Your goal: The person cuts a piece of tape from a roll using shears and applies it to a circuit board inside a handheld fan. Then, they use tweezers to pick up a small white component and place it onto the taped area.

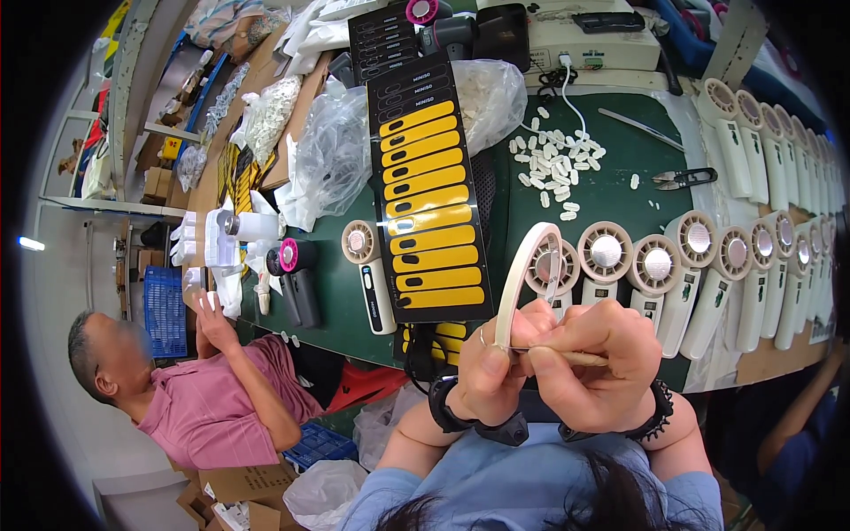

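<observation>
Close in front of my chest, my left hand (489, 376) grips a pale, curved, ring-headed piece (511, 296), seen nearly edge-on; it looks like the body of a small hand-held fan. My right hand (602, 354) pinches a thin tool with a pale wooden-looking handle (586, 359). Its tip meets the piece between my two hands, where fingers hide the contact. Just beyond lie several white hand-held fans (606, 252) with beige round grilles. To the left, one more white fan (360, 248) rests beside a black sheet of yellow stickers (429, 190).
Small white oval pieces (558, 164) are heaped on the green mat (620, 195). Black-handled snips (684, 179) and a slim metal tool (639, 128) lie to their right. Clear plastic bags (332, 150) stand left. A person in a pink shirt (221, 411) works at left.
</observation>
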Motion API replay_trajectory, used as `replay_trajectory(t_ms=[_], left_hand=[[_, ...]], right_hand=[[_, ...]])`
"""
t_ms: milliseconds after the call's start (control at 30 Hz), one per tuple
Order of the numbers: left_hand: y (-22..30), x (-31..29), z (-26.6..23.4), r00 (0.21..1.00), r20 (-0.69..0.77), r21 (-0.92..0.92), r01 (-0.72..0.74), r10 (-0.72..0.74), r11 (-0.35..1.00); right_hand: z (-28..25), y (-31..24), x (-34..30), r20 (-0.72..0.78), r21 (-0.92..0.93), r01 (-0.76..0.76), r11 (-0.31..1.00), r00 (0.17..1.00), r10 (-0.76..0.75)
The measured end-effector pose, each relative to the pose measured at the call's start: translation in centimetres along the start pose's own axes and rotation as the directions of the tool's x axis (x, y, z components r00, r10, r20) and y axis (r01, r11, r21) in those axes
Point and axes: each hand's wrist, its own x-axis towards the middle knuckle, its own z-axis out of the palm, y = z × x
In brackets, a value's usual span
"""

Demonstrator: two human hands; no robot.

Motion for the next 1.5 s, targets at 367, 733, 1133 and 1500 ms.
replay_trajectory(t_ms=[367, 733, 1133, 1500], left_hand=[[-0.2, -0.4, -0.2, 1.000, -0.009, -0.016, 0.013, -0.013, 1.000], [1.0, -0.6, -0.1, 0.978, -0.084, 0.040, 0.197, -0.194, 0.980], [0.0, 0.0, 0.2, 0.998, -0.058, 0.028, 0.021, -0.020, 0.999], [0.0, 0.1, 0.1, 1.000, -0.016, 0.035, 0.013, -0.012, 0.999]], right_hand=[[0.0, 0.2, -0.2, -0.007, 0.010, 0.003, 1.000, 1.000, -0.003], [-0.1, 0.1, -0.1, 0.019, 0.023, -0.028, 0.999, 0.999, 0.028], [0.1, 0.2, -0.4, 0.000, 0.052, -0.049, 0.997, 0.999, 0.049], [-0.1, 0.2, -0.4, 0.009, 0.032, -0.037, 0.999, 0.999, 0.037]])
